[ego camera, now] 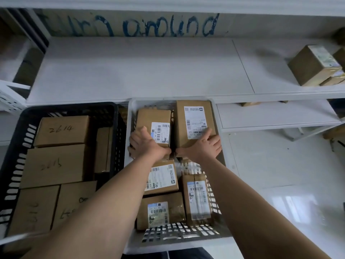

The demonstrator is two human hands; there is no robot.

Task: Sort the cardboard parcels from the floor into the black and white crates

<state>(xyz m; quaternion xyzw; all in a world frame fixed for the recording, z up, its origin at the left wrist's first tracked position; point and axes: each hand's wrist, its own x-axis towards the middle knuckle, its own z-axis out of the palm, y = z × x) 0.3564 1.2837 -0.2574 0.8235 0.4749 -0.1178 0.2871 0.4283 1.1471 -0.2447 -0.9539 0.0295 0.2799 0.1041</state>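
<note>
A white crate [179,234] stands in the middle with several labelled cardboard parcels inside. My left hand [145,144] grips the near end of a parcel [149,116] at the crate's far left. My right hand [205,146] holds the near edge of a larger labelled parcel [194,116] at the far right, fingers curled over its corner. Closer to me lie three more labelled parcels [164,178]. To the left, a black crate [20,150] holds several plain parcels with handwritten numbers [61,131].
A white shelf board [140,71] runs behind both crates at a higher level. More cardboard boxes [313,66] sit on it at the far right. White floor [280,174] lies to the right of the white crate.
</note>
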